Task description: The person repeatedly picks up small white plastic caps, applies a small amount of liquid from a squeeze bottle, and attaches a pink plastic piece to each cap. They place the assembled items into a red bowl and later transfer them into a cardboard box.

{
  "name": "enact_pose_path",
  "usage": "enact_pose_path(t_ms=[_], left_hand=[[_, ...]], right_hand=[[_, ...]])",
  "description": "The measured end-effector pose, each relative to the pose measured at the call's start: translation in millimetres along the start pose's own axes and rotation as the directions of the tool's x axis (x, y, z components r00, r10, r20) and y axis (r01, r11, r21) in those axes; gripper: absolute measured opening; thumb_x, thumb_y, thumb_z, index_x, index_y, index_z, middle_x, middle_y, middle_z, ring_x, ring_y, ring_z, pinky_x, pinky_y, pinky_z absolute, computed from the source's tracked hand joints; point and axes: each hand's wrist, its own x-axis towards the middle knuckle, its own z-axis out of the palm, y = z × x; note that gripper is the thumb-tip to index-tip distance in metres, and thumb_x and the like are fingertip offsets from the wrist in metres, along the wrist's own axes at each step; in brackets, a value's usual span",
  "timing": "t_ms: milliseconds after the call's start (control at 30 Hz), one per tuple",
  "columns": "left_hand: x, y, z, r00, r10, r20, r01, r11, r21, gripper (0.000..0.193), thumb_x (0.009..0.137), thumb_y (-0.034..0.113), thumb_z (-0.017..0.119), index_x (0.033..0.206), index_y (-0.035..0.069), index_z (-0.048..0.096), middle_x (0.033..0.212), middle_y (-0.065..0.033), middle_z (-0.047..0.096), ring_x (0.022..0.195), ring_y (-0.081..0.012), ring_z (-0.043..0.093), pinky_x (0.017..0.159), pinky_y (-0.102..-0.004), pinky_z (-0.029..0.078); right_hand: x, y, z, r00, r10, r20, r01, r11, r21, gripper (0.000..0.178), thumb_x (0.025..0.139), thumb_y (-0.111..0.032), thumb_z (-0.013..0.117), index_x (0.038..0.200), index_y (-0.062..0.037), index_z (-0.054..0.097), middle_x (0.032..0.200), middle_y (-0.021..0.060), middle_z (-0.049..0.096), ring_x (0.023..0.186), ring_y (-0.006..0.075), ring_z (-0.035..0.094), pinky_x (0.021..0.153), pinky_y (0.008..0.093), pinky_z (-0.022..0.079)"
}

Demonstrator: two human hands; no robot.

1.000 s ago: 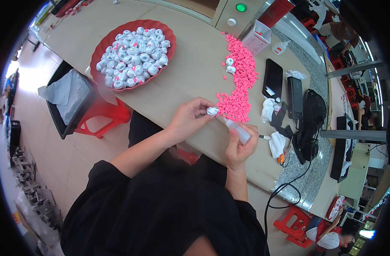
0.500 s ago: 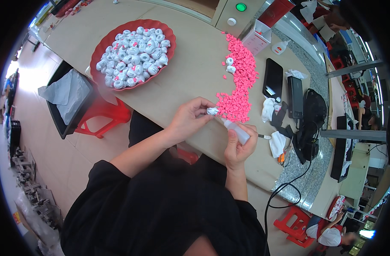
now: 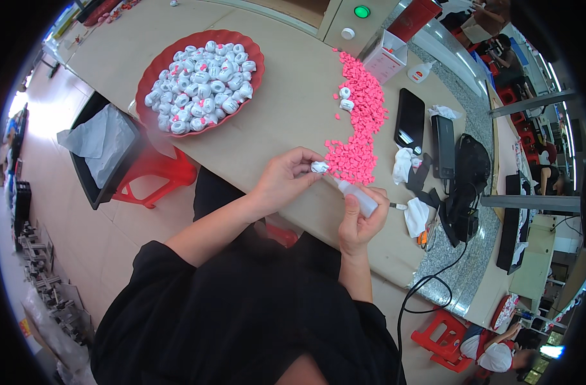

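My left hand (image 3: 284, 178) pinches a small rounded white piece with dark markings (image 3: 319, 167) between thumb and fingertips. In my right hand (image 3: 363, 224) is a small translucent squeeze bottle (image 3: 362, 199), tilted so its nozzle points at the white piece. The nozzle tip is close to the piece; whether they touch I cannot tell. Just beyond both hands lies a long spread of small pink pieces (image 3: 354, 159) on the table. Two similar white pieces (image 3: 346, 104) rest among the pink ones. To the left, a red scalloped bowl (image 3: 257, 76) holds many white pieces, some showing pink bits.
A black phone (image 3: 409, 119), a dark oblong device (image 3: 443, 147), crumpled white tissue (image 3: 416, 217) and a black bag (image 3: 473, 168) lie right on the table (image 3: 280, 109). A white box (image 3: 387, 59) stands behind. A dark bin (image 3: 107, 151) sits on a red stool (image 3: 155, 179) at left.
My right hand and the bottle have shifted very slightly to the right. The left hand with its white piece stays put. People in the right background have moved.
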Motion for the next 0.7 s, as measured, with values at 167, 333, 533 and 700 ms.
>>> enact_pose_path(t_ms=[167,333,533,700], left_hand=[[0.1,1.7,1.1,1.0,-0.02,0.003,0.02,1.0,0.005,0.025,0.081,-0.007,0.055,0.106,-0.004,0.049,0.101,-0.0087,0.056,0.095,-0.0128,0.056,0.083,-0.0242,0.047],[0.2,4.4,2.3,1.0,-0.031,-0.004,0.031,0.999,0.01,0.025,0.081,-0.007,0.055,0.105,-0.004,0.049,0.1,-0.0088,0.056,0.094,-0.0131,0.057,0.083,-0.0245,0.047],[-0.9,4.4,1.9,0.999,-0.053,-0.004,0.053,0.999,-0.005,0.024,0.081,-0.007,0.055,0.105,-0.004,0.049,0.099,-0.0085,0.056,0.094,-0.0132,0.057,0.083,-0.0246,0.047],[-3.8,4.3,0.5,0.999,-0.04,-0.006,0.04,0.999,-0.033,0.025,0.081,-0.008,0.054,0.105,-0.004,0.048,0.098,-0.0082,0.056,0.094,-0.0134,0.057,0.083,-0.0247,0.047]], right_hand=[[-0.7,1.7,-0.1,1.0,0.011,0.016,-0.011,1.0,0.007,0.022,0.083,-0.008,0.058,0.098,0.0016,0.044,0.089,0.0123,0.048,0.073,0.0141,0.049,0.062,0.0229,0.043],[1.7,0.6,2.1,1.0,-0.011,0.009,0.011,1.0,-0.022,0.022,0.083,-0.007,0.058,0.098,0.0016,0.045,0.089,0.0124,0.048,0.073,0.0146,0.049,0.063,0.0232,0.043],[2.3,-1.6,2.3,0.999,-0.049,-0.002,0.049,0.996,-0.076,0.022,0.082,-0.006,0.058,0.097,0.0019,0.045,0.089,0.0127,0.049,0.075,0.0158,0.048,0.063,0.0239,0.042],[-0.7,-3.3,1.5,1.0,-0.017,-0.011,0.017,0.998,-0.067,0.022,0.082,-0.005,0.059,0.098,0.0014,0.045,0.089,0.0118,0.049,0.074,0.0151,0.048,0.063,0.0239,0.042]])
